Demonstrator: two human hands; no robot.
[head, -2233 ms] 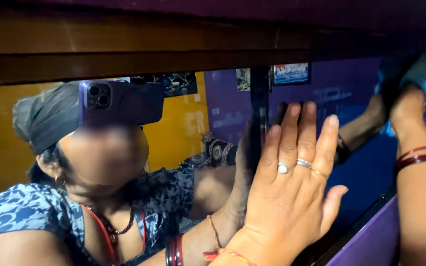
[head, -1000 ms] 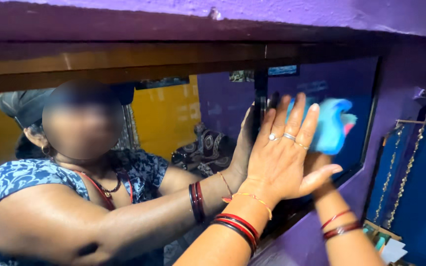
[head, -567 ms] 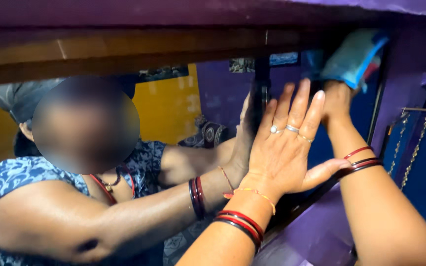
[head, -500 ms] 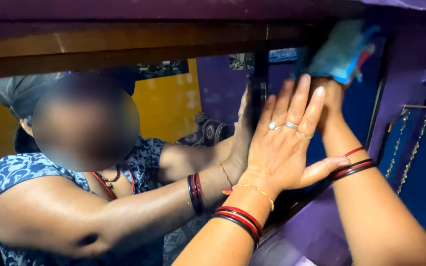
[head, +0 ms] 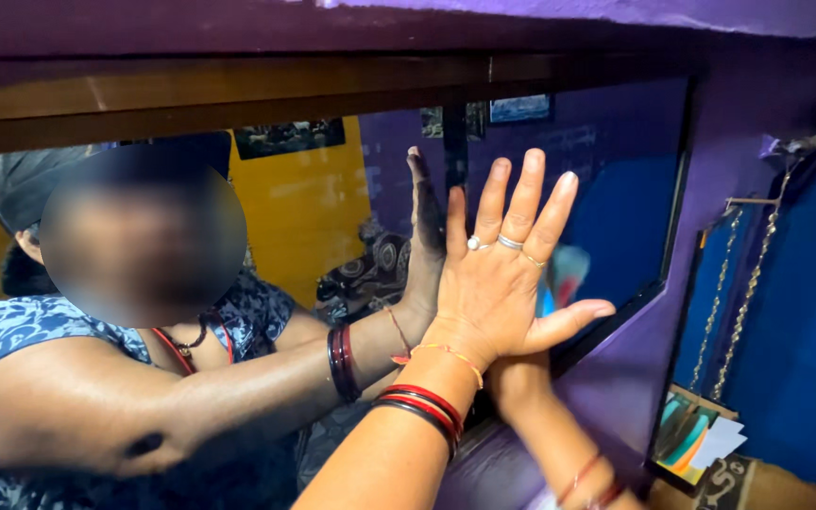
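Head camera looks down my forearms at a wall mirror [head: 616, 217] in a dark frame, set into a purple wall [head: 606, 397]; my left hand [head: 502, 283] is spread flat against the glass, fingers up and apart, thumb out to the right, grasping nothing, only pressing; rings sit on two fingers and red and black bangles [head: 422, 408] ring the wrist; the mirror lies straight ahead of that palm, touching it, its long axis running left to right, so the left hand is plainly the nearer one to the glass in view; my right hand is mostly hidden behind the left, only its wrist [head: 521, 387] showing below, crossing under; a patch of blue cloth [head: 559, 279] shows just right of the left palm, and I judge the right hand grips it against the glass, though I cannot tell for sure whether it is clenched; the cloth sits just beside my left thumb, low on the mirror's right half; a chain [head: 743, 283] hangs on the wall well to the right, with cards [head: 701, 434] tucked below it.
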